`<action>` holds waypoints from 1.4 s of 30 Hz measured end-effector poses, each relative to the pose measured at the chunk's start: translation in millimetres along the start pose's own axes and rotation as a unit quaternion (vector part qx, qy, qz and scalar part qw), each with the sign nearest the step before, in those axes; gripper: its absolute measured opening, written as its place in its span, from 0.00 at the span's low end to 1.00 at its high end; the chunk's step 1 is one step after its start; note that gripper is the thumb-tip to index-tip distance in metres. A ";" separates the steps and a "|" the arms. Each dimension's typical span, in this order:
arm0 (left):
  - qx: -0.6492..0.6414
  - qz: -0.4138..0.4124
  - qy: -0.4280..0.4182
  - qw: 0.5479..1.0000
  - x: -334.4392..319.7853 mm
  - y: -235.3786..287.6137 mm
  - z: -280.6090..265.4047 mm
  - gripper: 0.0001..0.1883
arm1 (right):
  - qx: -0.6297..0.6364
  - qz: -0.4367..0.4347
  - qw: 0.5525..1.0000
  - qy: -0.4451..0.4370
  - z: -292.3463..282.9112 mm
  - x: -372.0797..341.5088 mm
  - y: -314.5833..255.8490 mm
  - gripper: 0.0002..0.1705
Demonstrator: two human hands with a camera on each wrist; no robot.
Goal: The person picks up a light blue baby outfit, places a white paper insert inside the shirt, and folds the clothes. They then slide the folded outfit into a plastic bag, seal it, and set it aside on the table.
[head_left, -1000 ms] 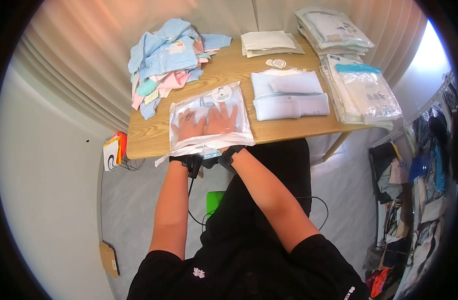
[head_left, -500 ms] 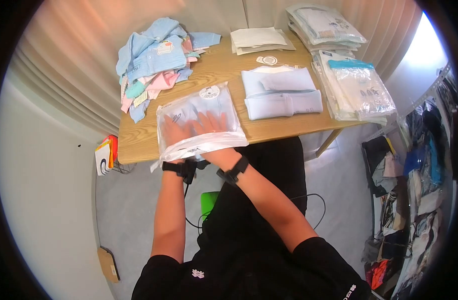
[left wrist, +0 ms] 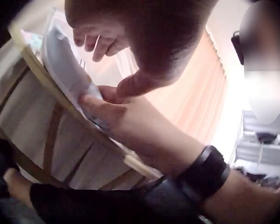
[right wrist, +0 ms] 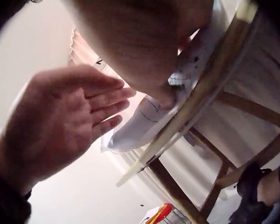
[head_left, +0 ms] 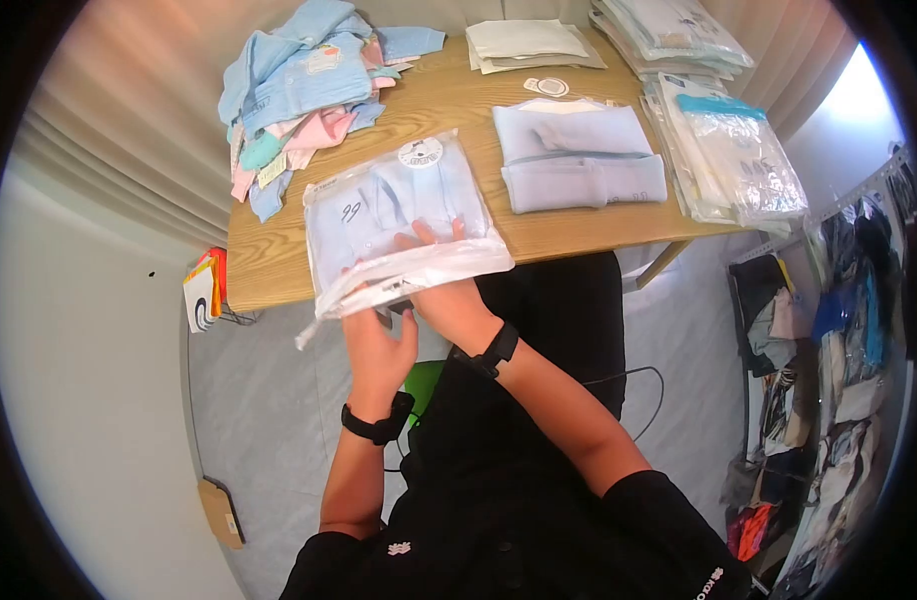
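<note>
A clear plastic bag [head_left: 324, 250] with a folded light blue garment [head_left: 379, 205] inside lies at the table's front edge, its white-edged mouth overhanging toward the person. My right hand [head_left: 449, 300] reaches into that mouth; through the plastic its spread fingertips show on the garment. In the left wrist view the right hand [left wrist: 121, 114] is at the bag's edge. Outside the bag, my left hand [head_left: 377, 350] is raised beside the mouth, its fingertips overlapped by the bag's edge. The right wrist view shows the left hand [right wrist: 60, 116] with fingers extended, holding nothing.
Another folded light blue garment [head_left: 584, 180] lies right of the bag. A heap of baby clothes [head_left: 314, 90] is at the back left. Flat white sheets [head_left: 529, 45] lie behind, and stacked bagged items [head_left: 729, 150] stand on the right. Clothes racks [head_left: 849, 340] line the far right.
Both hands were inside the bag with fingers spread on the garment. The left hand has drawn back out toward the person; the right hand has drawn partly back, fingertips still inside.
</note>
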State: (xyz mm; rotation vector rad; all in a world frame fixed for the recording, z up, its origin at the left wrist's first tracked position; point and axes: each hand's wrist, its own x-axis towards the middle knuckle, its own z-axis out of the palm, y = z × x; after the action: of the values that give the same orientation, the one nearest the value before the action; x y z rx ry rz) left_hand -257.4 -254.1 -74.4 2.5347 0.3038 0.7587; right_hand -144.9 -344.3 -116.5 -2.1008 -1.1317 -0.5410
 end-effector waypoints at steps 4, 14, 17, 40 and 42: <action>-0.464 -0.250 0.005 0.850 8.9 -4.6 -3.6 0.18 | 0.040 0.010 0.999 -0.004 10.3 2.8 1.7 0.23; -0.595 -0.395 0.026 0.699 33.1 -0.3 -1.7 0.14 | 0.042 0.028 0.999 0.015 31.5 11.5 14.0 0.17; -0.602 -0.388 0.022 0.697 32.4 -1.7 -1.8 0.14 | 0.013 0.026 0.999 0.028 40.8 14.9 14.3 0.19; -0.698 -0.415 -0.089 0.577 -3.8 33.2 -28.0 0.19 | 0.113 -0.060 0.983 -0.135 25.8 42.5 -23.1 0.41; -0.695 -0.397 -0.090 0.592 -2.2 33.6 -31.0 0.19 | 0.159 -0.064 0.974 -0.148 31.5 41.6 -17.9 0.40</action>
State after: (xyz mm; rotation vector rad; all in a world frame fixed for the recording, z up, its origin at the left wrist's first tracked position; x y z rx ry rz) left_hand -274.3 -272.1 -35.9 0.7512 0.4535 0.1315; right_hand -136.5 -291.0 -105.1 -1.8741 -1.4264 -0.0901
